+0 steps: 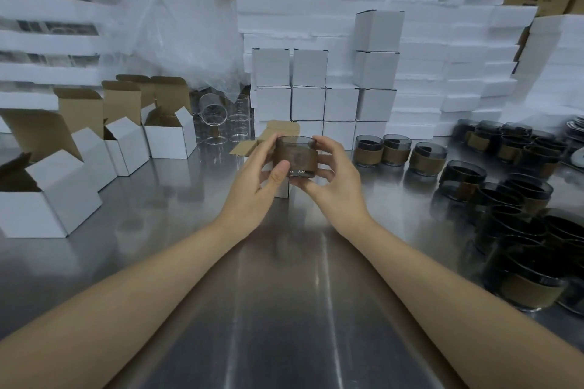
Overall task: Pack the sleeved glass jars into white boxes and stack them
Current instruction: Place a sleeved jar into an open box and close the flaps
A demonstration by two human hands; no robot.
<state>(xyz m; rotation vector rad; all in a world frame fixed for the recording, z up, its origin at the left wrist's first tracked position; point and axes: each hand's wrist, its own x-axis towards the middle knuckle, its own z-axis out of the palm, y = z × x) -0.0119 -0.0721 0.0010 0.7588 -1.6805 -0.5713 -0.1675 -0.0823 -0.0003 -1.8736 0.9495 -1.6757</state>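
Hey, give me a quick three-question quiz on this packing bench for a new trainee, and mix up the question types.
1. True or false: the left hand and the right hand both hold the sleeved glass jar.
2. Multiple choice: on which side of the steel table do the waiting sleeved jars stand? A) the person's left B) the person's right C) behind the foam slabs
3. Fill the gap: the open white boxes on the left are ___ on the inside.

Key: 1 true; 2 B; 3 brown.
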